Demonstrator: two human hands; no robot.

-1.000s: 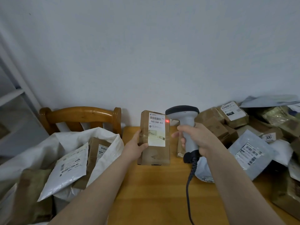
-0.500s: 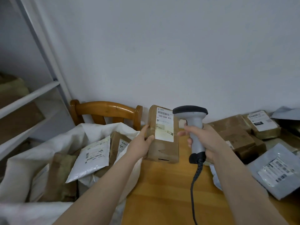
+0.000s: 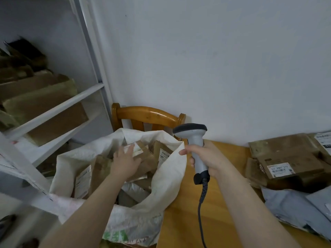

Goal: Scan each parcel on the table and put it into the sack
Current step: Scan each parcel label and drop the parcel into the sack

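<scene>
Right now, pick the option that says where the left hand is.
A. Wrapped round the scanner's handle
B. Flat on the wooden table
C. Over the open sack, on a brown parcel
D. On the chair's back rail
C: the left hand lies with spread fingers on a brown parcel inside the mouth of the white sack, while the right hand grips the scanner over the table.

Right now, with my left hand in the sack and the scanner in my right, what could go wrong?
The brown parcel under your left hand lies high on the heap in the sack; it may slide off crooked. The scanner in your right hand trails its cable close to the sack's rim, where it could snag.
</scene>
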